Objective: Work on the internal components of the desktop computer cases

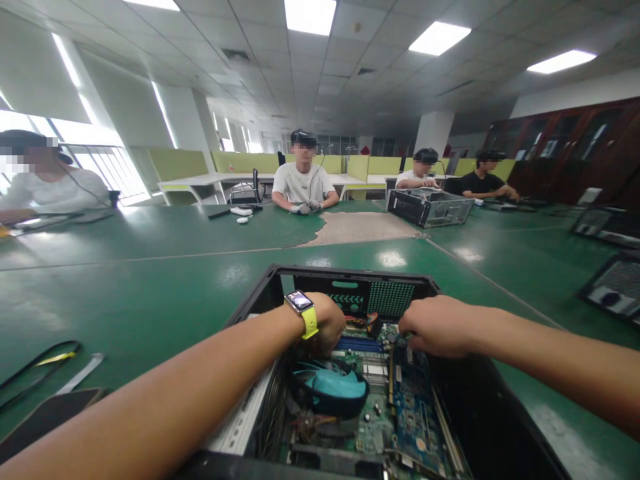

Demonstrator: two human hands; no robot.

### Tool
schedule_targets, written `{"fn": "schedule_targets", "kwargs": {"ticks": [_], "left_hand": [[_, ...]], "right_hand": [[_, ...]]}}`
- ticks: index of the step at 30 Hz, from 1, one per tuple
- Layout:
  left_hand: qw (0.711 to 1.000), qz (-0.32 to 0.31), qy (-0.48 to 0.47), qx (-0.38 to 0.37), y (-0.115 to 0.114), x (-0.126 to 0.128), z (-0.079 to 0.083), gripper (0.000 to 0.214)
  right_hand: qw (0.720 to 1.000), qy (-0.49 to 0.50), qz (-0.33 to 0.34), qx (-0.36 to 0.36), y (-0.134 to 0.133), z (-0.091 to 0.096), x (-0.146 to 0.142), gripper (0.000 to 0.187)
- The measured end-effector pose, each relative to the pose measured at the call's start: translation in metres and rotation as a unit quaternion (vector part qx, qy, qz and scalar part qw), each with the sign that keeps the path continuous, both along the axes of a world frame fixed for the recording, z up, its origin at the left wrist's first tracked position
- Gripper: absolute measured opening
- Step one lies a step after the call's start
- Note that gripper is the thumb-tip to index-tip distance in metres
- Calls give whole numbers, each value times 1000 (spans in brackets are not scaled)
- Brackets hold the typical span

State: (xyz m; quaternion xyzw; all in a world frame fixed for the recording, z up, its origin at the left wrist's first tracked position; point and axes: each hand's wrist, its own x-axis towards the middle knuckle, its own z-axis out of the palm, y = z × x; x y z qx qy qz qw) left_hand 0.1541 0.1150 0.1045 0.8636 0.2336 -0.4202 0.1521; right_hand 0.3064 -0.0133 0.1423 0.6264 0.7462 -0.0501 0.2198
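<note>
An open black computer case [280, 283] lies on the green table in front of me, its motherboard [375, 427] showing. My left hand [325, 323], with a yellow-strapped watch on the wrist, reaches down into the case beside the blue memory slots [357, 345]. Its fingers curl downward and are hidden. My right hand [435, 325] is also inside the case, knuckles up, fingers bent onto the upright blue expansion card [410, 407]. A teal-bladed cooler fan [333, 390] sits just below my left hand.
Black cables [35, 367] and a flat strip [80, 375] lie at the left on the green table [150, 280]. Another open case [430, 207] stands far right. Several seated people work across and beside the table. More case panels [615, 287] lie at the right edge.
</note>
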Motion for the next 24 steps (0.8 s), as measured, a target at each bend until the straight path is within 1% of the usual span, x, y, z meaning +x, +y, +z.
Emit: {"fn": "schedule_targets", "kwargs": {"ticks": [2,4,6,8,11,13,16,18,20,22,24], "left_hand": [[991,-49,-50,114,-2,4,2,16],[973,-71,-92,201,-4,5,2,24],[965,-76,-101,228,-7,4,-2,29],[966,-83,-91,228,-11,3,-7,31],[966,-81,-86,228,-14,3,-13,31],[965,-80,-99,228,-13,4,-14,30],[964,-88,-127,216,-11,7,-13,30],[965,-99,-131,206,-9,8,-13,33],[965,-110,-122,206,-8,9,-16,34],[963,-119,-114,214,-8,9,-20,34],[959,-124,-123,223,-8,9,-24,36]], "right_hand": [[999,0,18,28,13,-8,-13,25],[998,3,43,39,30,-22,-27,25],[997,-3,60,39,47,-40,-41,25],[997,-12,67,38,61,-56,-49,26],[996,-14,74,38,70,-68,-50,29],[996,-12,77,34,71,-68,-43,27],[998,-7,69,7,69,-64,-28,25],[998,-10,56,3,69,-60,-22,25],[999,-20,40,7,65,-52,-23,25],[1000,-17,16,8,54,-39,-30,26],[999,36,5,23,29,-26,-44,27]]}}
